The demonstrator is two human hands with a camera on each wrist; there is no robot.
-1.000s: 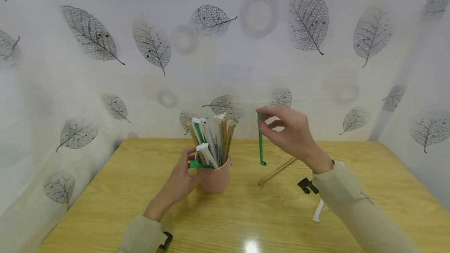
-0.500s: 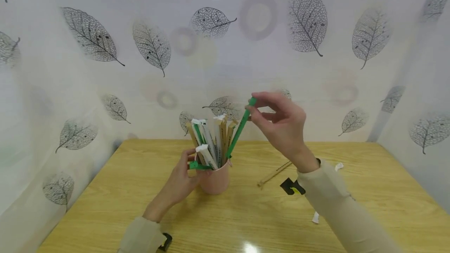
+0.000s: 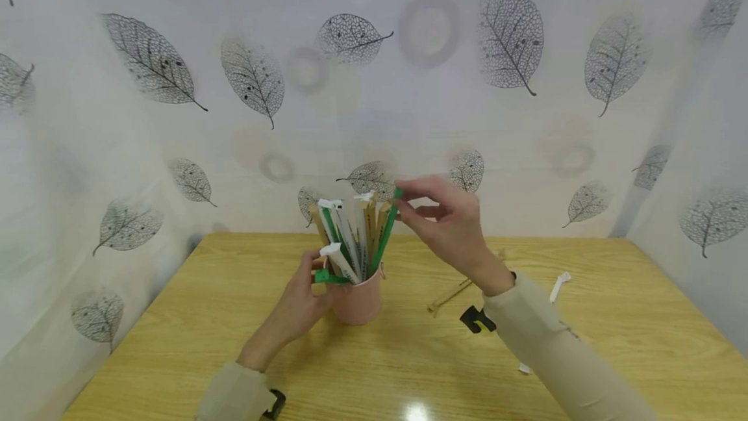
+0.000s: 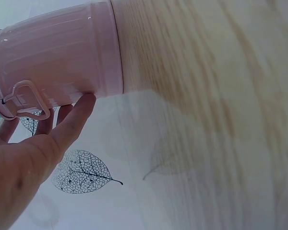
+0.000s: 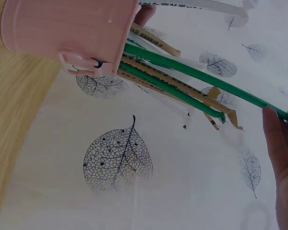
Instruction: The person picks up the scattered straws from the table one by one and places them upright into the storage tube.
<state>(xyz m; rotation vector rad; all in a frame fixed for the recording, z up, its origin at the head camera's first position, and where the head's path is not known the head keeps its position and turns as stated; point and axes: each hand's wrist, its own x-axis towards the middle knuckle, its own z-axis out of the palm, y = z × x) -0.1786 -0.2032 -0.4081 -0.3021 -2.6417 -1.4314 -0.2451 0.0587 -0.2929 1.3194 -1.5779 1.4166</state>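
Observation:
A pink bucket (image 3: 358,303) with small side handles holds several slim paper-wrapped straws in white, brown and green. My left hand (image 3: 299,291) holds the bucket's left side, its fingers against the wall near the handle (image 4: 31,98). One green straw (image 3: 323,276) leans low over the rim beside that hand. My right hand (image 3: 447,223) pinches the upper end of another green wrapped straw (image 5: 206,79) between thumb and fingertips. That straw slants down to the right, inside the bucket's mouth, where its lower end is hidden.
On the wooden table (image 3: 175,317), a brown wrapped straw (image 3: 450,294) lies right of the bucket. A white one (image 3: 558,286) is farther right, partly behind the right sleeve. Another white end (image 3: 524,368) shows below the sleeve. A leaf-patterned sheet (image 3: 374,115) hangs behind.
My right hand has carried the green wrapped straw left from beside the bucket, turned its lower end to the rim and lowered it into the mouth. The left hand has stayed put.

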